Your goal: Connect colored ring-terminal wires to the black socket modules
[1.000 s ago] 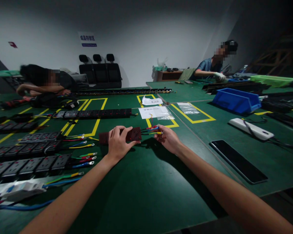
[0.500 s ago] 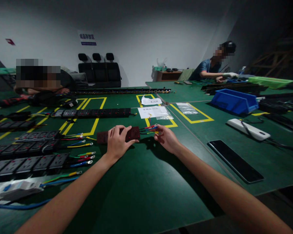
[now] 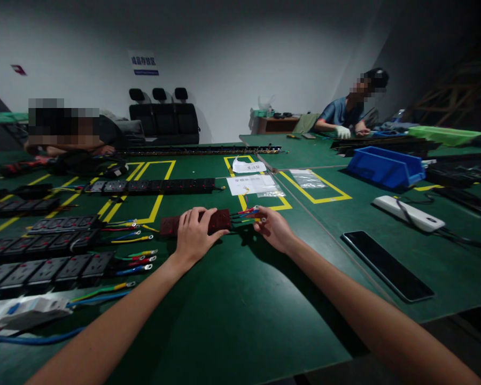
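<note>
Strip (image 3: 222, 219) in the left hand (image 3: 195, 231), wires (image 3: 239, 215) in the right hand (image 3: 277, 229).
The strip, long axis roughly nine to three o'clock, lies beneath the left hand, the nearer, which is clamped across its middle; the wires leave its three o'clock end, their tips pinched by the right hand.

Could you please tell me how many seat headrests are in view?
3. In a row atop the black seats by the wall stand a left headrest, a middle headrest and a right headrest; none looks hidden.
</note>
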Demonstrator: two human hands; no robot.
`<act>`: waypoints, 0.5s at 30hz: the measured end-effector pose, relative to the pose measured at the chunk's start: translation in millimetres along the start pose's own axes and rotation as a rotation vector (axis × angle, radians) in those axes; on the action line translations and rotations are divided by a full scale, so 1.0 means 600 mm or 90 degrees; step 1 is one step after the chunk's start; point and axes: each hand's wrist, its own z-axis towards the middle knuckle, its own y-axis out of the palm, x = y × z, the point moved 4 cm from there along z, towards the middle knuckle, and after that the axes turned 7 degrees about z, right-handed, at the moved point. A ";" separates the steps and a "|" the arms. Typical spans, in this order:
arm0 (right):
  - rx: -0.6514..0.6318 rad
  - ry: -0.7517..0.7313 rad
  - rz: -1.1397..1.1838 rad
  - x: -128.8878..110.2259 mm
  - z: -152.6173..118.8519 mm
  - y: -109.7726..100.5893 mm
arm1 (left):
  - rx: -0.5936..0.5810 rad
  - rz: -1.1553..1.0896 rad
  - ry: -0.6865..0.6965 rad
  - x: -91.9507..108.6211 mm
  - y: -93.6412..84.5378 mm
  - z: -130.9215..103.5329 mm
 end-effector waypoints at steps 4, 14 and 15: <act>0.009 -0.001 0.010 -0.001 -0.001 0.000 | -0.003 0.007 -0.001 0.000 -0.001 0.001; -0.013 -0.006 0.007 -0.002 -0.003 0.000 | 0.008 0.002 -0.005 0.000 -0.004 0.000; -0.013 -0.005 0.006 -0.002 -0.002 -0.001 | 0.010 -0.001 -0.006 0.000 -0.004 0.000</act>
